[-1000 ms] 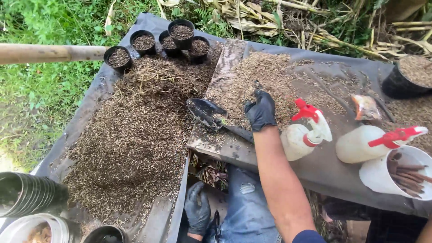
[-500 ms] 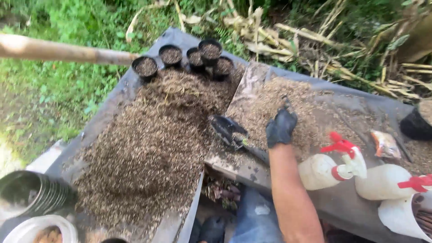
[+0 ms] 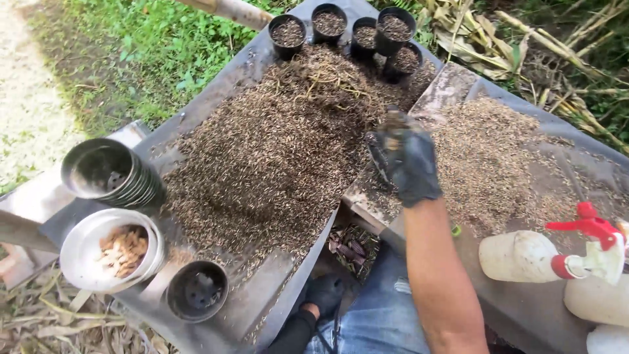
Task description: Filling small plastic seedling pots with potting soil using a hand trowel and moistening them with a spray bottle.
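Trowel [image 3: 379, 152] gripped in my right hand [image 3: 413, 167], black glove closed round handle, blade at edge of husk-soil heap [image 3: 275, 157] on grey-sheeted worktop [image 3: 249, 308]. My left hand [image 3: 325, 295] low by knee, grip unclear. Outdoors: grass [image 3: 151, 52] beyond, filled pots [image 3: 347, 29] at far end, empty pot [image 3: 196, 290] near

A heap of potting mix [image 3: 275, 157] lay on the tabletop [image 3: 242, 308], with five filled pots [image 3: 347, 29] standing behind it at the far edge. To its left lay a stack of empty pots [image 3: 111, 174] on its side; nearer, a bucket [image 3: 108, 252] and beside it, to the right, one empty pot [image 3: 196, 290]. A second spread of mix [image 3: 491, 157] lay to the right, with spray bottles [image 3: 550, 255] in front of it.
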